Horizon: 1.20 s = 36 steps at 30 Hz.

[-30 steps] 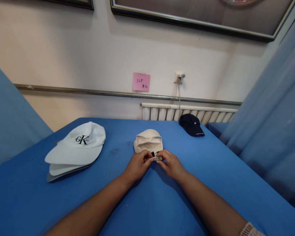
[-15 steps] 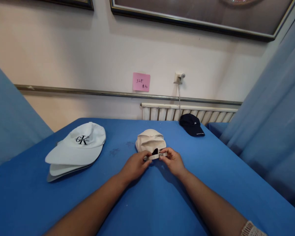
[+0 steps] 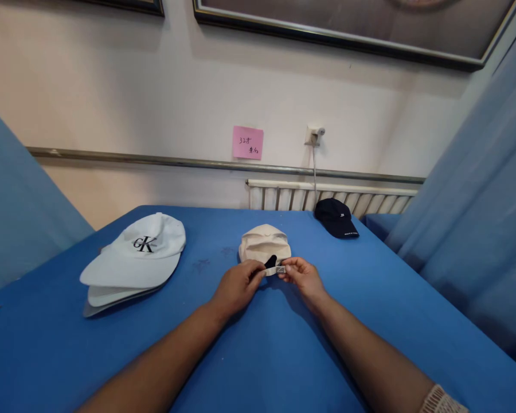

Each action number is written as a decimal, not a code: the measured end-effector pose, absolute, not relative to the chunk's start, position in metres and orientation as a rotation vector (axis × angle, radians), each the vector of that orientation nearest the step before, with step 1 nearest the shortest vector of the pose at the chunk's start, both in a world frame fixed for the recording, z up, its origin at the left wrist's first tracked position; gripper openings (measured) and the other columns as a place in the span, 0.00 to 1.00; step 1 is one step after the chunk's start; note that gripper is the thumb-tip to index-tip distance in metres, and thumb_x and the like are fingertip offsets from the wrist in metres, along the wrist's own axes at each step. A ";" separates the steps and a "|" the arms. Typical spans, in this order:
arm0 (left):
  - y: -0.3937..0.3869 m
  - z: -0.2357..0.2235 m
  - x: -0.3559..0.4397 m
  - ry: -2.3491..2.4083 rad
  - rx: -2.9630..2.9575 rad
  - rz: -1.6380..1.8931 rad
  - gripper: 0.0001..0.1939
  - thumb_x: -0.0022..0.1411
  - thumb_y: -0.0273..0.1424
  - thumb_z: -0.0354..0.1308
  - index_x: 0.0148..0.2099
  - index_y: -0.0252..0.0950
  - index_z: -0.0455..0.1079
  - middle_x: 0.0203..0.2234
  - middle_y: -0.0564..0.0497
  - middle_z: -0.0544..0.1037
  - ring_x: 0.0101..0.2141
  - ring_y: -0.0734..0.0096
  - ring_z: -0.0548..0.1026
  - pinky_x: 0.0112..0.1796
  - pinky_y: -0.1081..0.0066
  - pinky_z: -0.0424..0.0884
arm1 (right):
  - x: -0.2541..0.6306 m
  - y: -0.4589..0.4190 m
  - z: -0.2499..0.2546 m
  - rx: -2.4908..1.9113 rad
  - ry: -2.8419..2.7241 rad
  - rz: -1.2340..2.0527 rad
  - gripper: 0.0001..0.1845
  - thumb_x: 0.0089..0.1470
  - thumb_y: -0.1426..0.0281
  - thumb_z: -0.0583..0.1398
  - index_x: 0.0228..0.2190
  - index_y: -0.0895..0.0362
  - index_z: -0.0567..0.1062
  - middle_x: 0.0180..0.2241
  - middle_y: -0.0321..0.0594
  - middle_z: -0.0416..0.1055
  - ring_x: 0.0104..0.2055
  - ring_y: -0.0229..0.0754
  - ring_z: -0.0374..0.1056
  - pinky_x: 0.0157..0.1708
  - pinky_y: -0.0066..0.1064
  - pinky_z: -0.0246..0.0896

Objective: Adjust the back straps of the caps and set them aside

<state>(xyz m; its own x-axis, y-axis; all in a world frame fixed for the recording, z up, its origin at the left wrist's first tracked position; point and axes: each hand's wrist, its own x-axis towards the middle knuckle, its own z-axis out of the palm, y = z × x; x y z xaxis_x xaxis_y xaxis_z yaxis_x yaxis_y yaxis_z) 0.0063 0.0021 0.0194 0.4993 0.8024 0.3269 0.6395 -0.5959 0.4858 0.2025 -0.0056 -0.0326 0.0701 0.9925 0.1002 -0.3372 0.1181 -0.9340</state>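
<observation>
A beige baseball cap [image 3: 264, 244] rests on the blue table with its back toward me, its crown slightly creased. Across its rear opening runs an adjustment strap [image 3: 270, 272] with a small metal buckle [image 3: 280, 269]. At the left end of the strap, my left hand [image 3: 239, 287] pinches it between thumb and fingers. My right hand [image 3: 303, 282] grips the strap's right end, just beside the buckle. The cap's brim is hidden behind the crown.
On the left lies a stack of caps, a white cap [image 3: 144, 252] with dark letters on top. A navy cap [image 3: 336, 218] sits at the far right of the blue table [image 3: 258, 355]. Beyond are a radiator [image 3: 292, 197] and a metal rail [image 3: 176, 161]; a blue curtain [image 3: 477, 201] hangs at right.
My hands have moved apart, exposing more of the strap and the dark opening above it. The beige cap has shifted slightly right, and the buckle shows beside my right fingers.
</observation>
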 end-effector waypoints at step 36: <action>-0.001 0.012 0.013 1.089 2.662 0.751 0.13 0.67 0.35 0.51 0.50 0.39 0.71 0.38 0.47 0.76 0.40 0.65 0.73 0.43 0.67 0.68 | 0.201 -0.024 -0.019 -1.190 -1.659 0.407 0.07 0.52 0.65 0.63 0.35 0.51 0.79 0.37 0.41 0.74 0.42 0.45 0.68 0.46 0.39 0.61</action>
